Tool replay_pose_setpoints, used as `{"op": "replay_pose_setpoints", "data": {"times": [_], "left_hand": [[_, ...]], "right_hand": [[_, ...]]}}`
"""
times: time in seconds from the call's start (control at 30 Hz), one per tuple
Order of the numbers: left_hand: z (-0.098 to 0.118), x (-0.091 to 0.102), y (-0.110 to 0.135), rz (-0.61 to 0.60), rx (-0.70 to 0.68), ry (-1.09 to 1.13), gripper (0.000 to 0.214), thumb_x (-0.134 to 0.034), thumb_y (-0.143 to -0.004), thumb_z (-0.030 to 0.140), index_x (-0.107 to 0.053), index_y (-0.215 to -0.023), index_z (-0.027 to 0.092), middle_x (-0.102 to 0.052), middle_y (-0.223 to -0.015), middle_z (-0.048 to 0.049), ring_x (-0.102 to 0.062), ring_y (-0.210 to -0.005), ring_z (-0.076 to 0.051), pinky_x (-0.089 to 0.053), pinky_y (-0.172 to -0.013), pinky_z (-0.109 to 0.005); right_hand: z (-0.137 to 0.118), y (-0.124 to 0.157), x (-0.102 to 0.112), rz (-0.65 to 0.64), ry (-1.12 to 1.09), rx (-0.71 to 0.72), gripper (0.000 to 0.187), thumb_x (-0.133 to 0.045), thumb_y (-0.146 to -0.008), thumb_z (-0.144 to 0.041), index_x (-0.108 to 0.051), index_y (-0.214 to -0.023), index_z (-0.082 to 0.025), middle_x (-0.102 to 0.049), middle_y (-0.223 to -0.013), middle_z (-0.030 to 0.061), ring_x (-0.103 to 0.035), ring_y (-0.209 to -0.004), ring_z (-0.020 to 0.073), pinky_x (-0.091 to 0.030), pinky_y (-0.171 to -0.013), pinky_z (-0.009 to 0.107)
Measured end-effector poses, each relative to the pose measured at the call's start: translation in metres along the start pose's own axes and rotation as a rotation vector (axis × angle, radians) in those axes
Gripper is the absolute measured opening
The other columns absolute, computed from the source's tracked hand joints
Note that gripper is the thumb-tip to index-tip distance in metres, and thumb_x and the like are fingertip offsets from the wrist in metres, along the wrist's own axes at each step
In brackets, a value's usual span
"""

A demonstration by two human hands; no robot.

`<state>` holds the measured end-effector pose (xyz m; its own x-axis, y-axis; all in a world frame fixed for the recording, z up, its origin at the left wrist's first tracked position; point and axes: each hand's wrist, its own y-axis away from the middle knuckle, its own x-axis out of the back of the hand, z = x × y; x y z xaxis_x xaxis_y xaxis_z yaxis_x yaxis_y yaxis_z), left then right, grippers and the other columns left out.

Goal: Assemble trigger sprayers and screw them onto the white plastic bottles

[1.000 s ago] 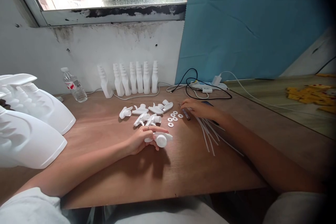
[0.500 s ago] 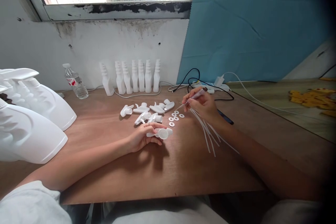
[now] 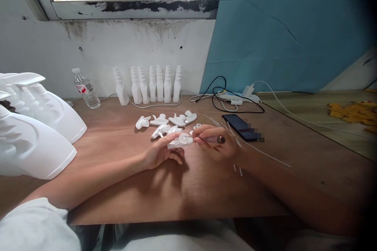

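Observation:
My left hand point(image 3: 159, 152) is closed around a white spray-trigger head point(image 3: 180, 141), its round cap facing my right hand. My right hand point(image 3: 214, 146) pinches a thin pen-like tool with a dark end point(image 3: 216, 139), its tip held against the cap. Just behind them lie several loose white trigger heads point(image 3: 165, 122) and small white washers point(image 3: 196, 126), partly hidden by my fingers. Thin white dip tubes point(image 3: 250, 146) fan out under and beside my right wrist.
A row of white bottles point(image 3: 154, 84) stands against the wall beside a water bottle point(image 3: 86, 90). Large white bottles point(image 3: 38, 125) lie at the left. A phone point(image 3: 240, 126), charger and cables point(image 3: 232, 96) sit at the right. Yellow pieces point(image 3: 352, 113) lie on the far right surface.
My right hand picked up the pen-like tool from beside the washers and brought it down to the trigger head's cap. The phone it covered now shows. My left hand lifted the head slightly.

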<state>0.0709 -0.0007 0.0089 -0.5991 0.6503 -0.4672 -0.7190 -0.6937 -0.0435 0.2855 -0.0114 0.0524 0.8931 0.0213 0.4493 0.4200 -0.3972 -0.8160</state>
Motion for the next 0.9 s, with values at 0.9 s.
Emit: {"op": "replay_pose_setpoints", "data": {"times": [0.9], "left_hand": [[-0.008,0.003,0.007,0.196,-0.246,-0.643,0.037,-0.075,-0.077,0.036,-0.067,-0.106,0.014,-0.059,-0.095,-0.0039,-0.061,-0.064,-0.009,-0.053,-0.063,-0.023]], "right_hand": [[0.003,0.004,-0.016,0.101,-0.177,-0.046,0.016,-0.054,-0.090,-0.011,-0.045,-0.096,-0.023,-0.064,-0.081,0.0018,-0.066,-0.065,0.0137,-0.054,-0.059,0.029]]}}
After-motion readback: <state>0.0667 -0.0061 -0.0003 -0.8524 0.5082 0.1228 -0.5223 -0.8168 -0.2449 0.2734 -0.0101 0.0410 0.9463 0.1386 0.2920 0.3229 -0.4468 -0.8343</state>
